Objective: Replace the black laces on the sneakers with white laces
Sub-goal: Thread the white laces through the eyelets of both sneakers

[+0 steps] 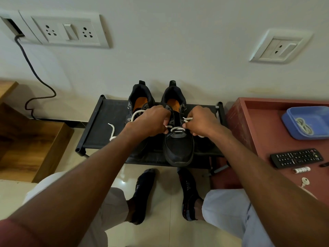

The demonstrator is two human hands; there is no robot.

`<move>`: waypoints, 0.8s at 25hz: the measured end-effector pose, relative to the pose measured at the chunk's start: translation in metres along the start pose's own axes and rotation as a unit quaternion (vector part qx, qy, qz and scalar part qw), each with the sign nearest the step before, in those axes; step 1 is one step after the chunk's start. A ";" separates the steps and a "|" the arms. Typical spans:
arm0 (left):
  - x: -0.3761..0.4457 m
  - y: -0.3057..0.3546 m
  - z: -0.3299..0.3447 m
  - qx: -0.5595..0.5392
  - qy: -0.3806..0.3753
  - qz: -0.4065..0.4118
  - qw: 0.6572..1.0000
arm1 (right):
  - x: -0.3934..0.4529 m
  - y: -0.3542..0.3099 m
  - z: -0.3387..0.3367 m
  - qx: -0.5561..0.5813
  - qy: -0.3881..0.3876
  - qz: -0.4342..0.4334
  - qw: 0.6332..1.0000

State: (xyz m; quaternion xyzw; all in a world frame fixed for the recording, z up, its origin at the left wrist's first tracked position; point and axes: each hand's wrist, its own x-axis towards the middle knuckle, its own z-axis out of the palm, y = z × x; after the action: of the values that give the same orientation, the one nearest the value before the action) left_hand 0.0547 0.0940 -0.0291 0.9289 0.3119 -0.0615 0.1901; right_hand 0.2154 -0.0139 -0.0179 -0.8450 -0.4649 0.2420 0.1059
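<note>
Two black sneakers with orange insoles stand side by side on a low black rack point(99, 129). The right sneaker point(179, 148) has a white lace point(176, 129) across its lowest eyelets. My left hand point(151, 122) pinches one side of this lace over the tongue, and the loose end trails left across the rack. On the shoe's right side my right hand point(201, 122) pinches the other lace end. The left sneaker point(138, 98) is mostly hidden behind my left hand and forearm.
A red-brown table point(263, 132) at the right carries a blue tray point(292, 129) with another white lace point(304, 126), a remote control point(296, 157), a small white roll and a key. A wooden unit stands at the left. My socked feet rest on the tiled floor below the rack.
</note>
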 end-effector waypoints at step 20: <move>-0.004 -0.009 -0.027 -0.029 -0.036 -0.034 0.998 | 0.001 -0.002 -0.007 0.063 0.036 0.010 0.997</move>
State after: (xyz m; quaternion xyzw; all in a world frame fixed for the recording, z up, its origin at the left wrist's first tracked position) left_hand 0.0459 0.1087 -0.0064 0.9090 0.3378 -0.0920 0.2262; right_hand 0.2177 -0.0117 -0.0117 -0.8494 -0.4364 0.2412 0.1727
